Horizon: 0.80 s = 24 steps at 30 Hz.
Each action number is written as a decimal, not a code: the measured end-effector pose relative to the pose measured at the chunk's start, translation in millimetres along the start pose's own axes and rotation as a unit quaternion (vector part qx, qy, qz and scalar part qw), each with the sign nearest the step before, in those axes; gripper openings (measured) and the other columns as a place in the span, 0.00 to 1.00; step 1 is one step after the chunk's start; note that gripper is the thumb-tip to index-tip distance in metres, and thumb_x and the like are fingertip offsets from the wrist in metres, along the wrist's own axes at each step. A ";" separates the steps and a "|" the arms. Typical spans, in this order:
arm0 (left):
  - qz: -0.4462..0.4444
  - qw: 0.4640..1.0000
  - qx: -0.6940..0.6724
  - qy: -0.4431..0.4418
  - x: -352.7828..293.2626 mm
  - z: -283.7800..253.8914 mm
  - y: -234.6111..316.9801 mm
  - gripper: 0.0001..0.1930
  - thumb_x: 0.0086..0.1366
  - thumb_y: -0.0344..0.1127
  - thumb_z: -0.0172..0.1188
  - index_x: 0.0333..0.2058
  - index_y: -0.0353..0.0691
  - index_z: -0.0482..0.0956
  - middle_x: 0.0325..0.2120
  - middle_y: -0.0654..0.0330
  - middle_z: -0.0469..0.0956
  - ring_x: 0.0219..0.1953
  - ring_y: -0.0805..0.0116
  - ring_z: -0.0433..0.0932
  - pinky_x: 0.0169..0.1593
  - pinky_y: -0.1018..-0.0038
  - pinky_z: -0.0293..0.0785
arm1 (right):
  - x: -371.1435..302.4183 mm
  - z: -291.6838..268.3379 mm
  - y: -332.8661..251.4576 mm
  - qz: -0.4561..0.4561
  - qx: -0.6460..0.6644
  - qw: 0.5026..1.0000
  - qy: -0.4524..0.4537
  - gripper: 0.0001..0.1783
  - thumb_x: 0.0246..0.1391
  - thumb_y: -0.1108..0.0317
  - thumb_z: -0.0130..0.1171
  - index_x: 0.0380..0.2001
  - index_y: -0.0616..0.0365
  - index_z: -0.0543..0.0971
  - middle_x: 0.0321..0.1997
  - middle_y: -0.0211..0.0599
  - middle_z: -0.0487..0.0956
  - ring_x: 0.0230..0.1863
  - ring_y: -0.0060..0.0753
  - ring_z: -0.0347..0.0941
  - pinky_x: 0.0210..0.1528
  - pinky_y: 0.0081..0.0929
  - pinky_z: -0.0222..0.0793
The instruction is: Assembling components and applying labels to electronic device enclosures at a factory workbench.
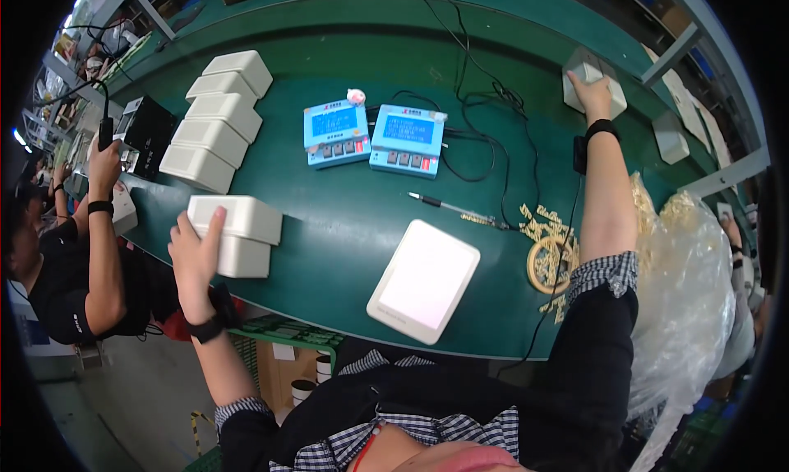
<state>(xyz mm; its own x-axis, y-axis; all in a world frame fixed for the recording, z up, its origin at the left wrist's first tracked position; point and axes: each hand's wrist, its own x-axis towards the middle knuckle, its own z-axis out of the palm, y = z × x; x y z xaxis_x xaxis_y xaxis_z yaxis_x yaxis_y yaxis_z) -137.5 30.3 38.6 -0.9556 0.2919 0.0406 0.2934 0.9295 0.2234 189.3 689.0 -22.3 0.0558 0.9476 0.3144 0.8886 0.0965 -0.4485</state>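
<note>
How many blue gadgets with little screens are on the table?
2. The left gadget and the right gadget sit side by side, the right one just beyond the pen. No others show, though some could be hidden.

Left fingers [186, 226] grasp a white box [246, 215], right fingers [577, 81] a farther box [588, 66].

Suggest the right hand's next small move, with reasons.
Perhaps firm up the right hand around the far-right white box before shifting it: that hand lies over the box at full reach, with the arm stretched out. Meanwhile the left hand touches a pair of white boxes across the table, so it can hardly help steady this one.
</note>
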 end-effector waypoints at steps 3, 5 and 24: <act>0.010 1.000 -0.012 0.001 -28.2 -2.4 32.6 0.42 0.59 0.66 0.55 0.58 0.33 0.65 0.51 0.36 0.69 0.52 0.34 0.68 0.57 0.53 0.64 | 15.5 11.0 14.0 -0.037 -0.012 0.999 0.024 0.46 0.46 0.41 0.63 0.65 0.52 0.64 0.57 0.57 0.74 0.58 0.57 0.70 0.60 0.40 0.65; 0.024 0.999 -0.021 -0.005 -40.1 -1.7 50.2 0.41 0.59 0.65 0.56 0.58 0.32 0.65 0.51 0.36 0.69 0.51 0.36 0.68 0.56 0.53 0.65 | 22.4 12.0 25.5 -0.053 -0.022 0.998 0.035 0.45 0.47 0.42 0.63 0.65 0.52 0.64 0.57 0.58 0.74 0.58 0.57 0.70 0.60 0.40 0.65; 0.133 0.983 -0.081 -0.092 -90.0 -16.1 75.6 0.39 0.59 0.65 0.57 0.48 0.29 0.68 0.45 0.35 0.74 0.46 0.37 0.76 0.47 0.52 0.74 | 35.1 -13.6 68.8 -0.222 -0.011 0.962 0.156 0.28 0.50 0.55 0.60 0.57 0.35 0.75 0.48 0.56 0.79 0.49 0.61 0.73 0.55 0.46 0.67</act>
<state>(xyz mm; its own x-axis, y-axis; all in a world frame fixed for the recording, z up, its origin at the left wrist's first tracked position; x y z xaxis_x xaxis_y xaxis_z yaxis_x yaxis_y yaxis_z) -29.8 70.7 67.5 -0.8200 0.5698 -0.0542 0.5102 0.7706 0.3820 258.6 724.8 -30.8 -0.2002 0.6763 0.7089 0.8657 0.4609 -0.1952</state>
